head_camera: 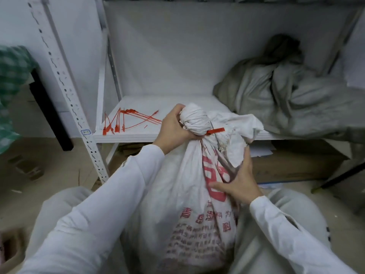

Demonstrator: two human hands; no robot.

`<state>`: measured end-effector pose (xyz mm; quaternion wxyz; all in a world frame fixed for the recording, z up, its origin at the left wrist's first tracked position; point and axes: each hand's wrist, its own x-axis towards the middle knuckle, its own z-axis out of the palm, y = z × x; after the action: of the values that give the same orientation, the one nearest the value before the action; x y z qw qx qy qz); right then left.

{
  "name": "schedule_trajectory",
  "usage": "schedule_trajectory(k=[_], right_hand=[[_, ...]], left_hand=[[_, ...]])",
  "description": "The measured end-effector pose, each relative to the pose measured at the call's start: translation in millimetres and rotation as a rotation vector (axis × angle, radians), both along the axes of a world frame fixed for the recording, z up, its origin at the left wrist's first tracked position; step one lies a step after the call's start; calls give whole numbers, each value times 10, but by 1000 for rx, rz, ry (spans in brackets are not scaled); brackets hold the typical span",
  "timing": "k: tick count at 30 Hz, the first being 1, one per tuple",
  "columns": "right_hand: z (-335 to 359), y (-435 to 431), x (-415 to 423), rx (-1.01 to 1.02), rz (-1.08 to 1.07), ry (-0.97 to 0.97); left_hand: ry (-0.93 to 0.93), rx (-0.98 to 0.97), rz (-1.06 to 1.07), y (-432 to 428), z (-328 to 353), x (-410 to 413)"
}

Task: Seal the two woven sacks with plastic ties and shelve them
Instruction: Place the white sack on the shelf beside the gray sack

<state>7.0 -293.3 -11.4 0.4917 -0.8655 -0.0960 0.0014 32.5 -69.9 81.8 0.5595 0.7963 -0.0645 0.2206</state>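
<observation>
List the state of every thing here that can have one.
white sack, upright, neck bunched
red tie, around its neck
left hand, grips the neck
right hand, flat on its side
grey sack, lying on the shelf
spare ties, loose on shelf

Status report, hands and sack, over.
Left hand grips neck of white sack, red tie on. Right hand flat on sack side. Spare ties on shelf ahead.
</observation>
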Motion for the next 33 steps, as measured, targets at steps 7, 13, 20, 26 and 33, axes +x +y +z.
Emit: schedule_trajectory(k=[7, 13, 20, 26, 33], right_hand=[[406, -39, -182, -260, -159, -133], [1295, -19, -99, -220, -253, -374], [2176, 182, 83, -209, -367, -566], [2383, 308, 462, -228, -495, -615], [2036, 423, 1220, -217, -351, -544]], left_hand=[[-163, 32, -166, -642, 798, 141], [-296, 9, -259, -973, 1644, 344], [-477, 20, -273, -1118, 2442, 389], [-546, 213, -290, -1191, 2751, 429], [-423, 498, -173, -940, 2410, 937]])
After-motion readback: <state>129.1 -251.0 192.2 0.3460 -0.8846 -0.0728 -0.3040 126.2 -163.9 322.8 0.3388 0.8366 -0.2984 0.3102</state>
